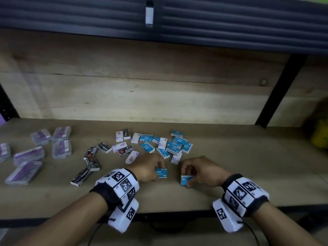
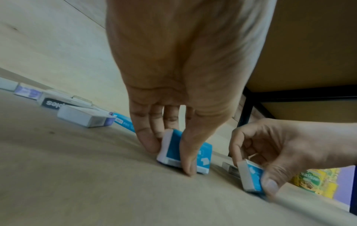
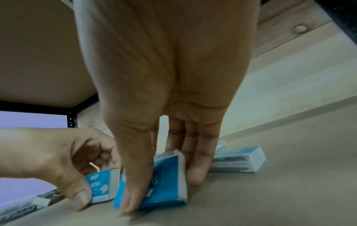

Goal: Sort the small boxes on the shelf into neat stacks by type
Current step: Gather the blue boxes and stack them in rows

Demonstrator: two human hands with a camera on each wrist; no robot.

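A person stands at a wooden shelf, both forearms reaching in, palms down, hands side by side near the front edge. The left hand arches over a small blue box, thumb on one side and fingers on the other, pinching it while it stands on its edge on the board. In the left wrist view the thumb and little finger tips touch the shelf on either side of that box. The right hand, just beside it, pinches a second blue box the same way, thumb nearest the person, fingers curled over the far side; this box sits tilted on the shelf. The two held boxes are near each other but not touching.

Behind the hands lies a loose scatter of more blue boxes, mixed with a few white and lilac boxes. To the left of those lie black staple boxes, lying at odd angles. Farther left, well apart, are larger clear cases with purple labels, blurred. Each wrist carries a white band with black square markers. A pale plank wall backs the shelf, with a dark frame post at the right.
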